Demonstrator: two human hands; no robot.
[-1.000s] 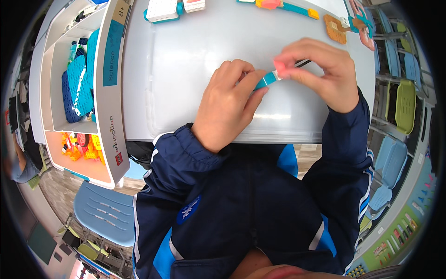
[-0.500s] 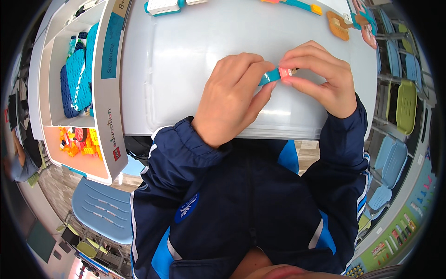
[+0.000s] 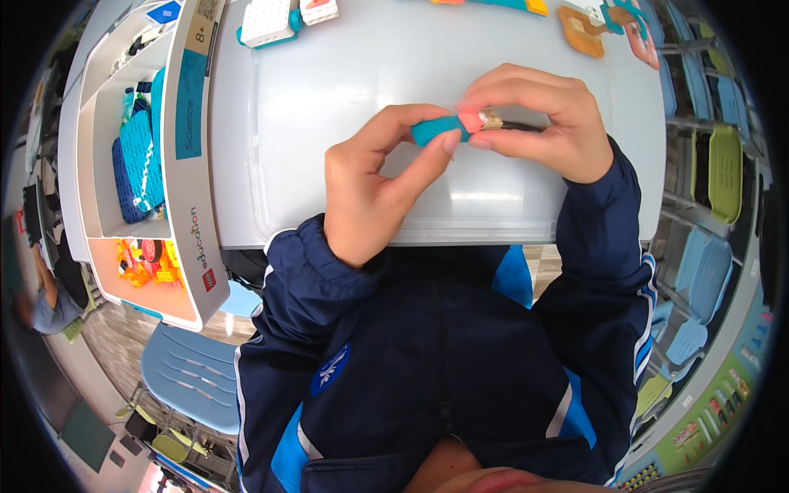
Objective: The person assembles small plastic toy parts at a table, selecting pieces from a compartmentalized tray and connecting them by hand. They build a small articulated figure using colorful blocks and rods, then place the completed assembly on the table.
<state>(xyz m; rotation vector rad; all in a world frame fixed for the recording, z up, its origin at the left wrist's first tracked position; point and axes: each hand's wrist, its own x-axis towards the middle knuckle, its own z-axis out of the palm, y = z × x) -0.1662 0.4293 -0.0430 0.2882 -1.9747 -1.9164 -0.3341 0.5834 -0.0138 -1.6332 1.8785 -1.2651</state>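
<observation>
My left hand [image 3: 362, 185] pinches a teal toy brick [image 3: 434, 131] between thumb and fingers, above the table. Joined to the brick's right end is a coral brick [image 3: 471, 122], which my right hand [image 3: 563, 123] holds with its thumb below and fingertips above. A small tan piece [image 3: 492, 121] sticks out to the right of the coral one, inside the curl of my right hand. A thin dark strip [image 3: 522, 126] runs on from it toward the palm; its kind I cannot make out.
A white sorting tray [image 3: 193, 164] with teal, blue and orange bricks stands at the left. White blocks [image 3: 271, 20], a teal-and-orange strip [image 3: 501, 3] and a brown-and-teal model [image 3: 582, 31] lie along the far edge. A blue chair [image 3: 189, 378] is below the tray.
Both hands have shifted left with the joined bricks. The bricks are turned, showing more of the teal brick and the tan piece. My left fingers have spread further from the thumb's base.
</observation>
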